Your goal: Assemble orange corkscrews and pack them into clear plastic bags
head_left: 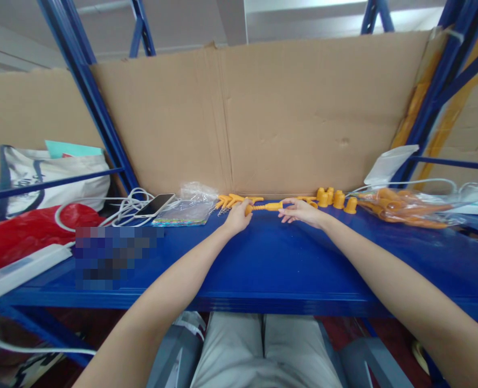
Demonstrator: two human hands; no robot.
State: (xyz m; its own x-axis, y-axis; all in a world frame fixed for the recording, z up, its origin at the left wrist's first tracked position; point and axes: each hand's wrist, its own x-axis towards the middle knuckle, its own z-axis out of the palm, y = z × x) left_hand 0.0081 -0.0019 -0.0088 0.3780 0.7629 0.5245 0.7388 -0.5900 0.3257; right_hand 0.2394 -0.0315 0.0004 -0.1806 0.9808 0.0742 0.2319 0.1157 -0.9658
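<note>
My left hand (239, 216) is closed around one end of a thin orange plastic rod (267, 207) with a ridged, screw-like shaft. The rod lies level, pointing right, just above the blue shelf. At its thicker right end is my right hand (303, 212), with its fingers apart; whether they touch the rod I cannot make out. Just behind my left hand lie several orange branched pieces (230, 200) with small metal chains. To the right of my right hand, several orange cup-shaped pieces (338, 199) stand in a group.
On the blue shelf (263, 258), a clear plastic bag (186, 210) and a phone (156, 205) lie left, beside white cables. A bag of orange parts (404, 206) sits right. A cardboard panel (287, 118) closes the back. Far left are a red bag (40, 231) and power strip (24, 272).
</note>
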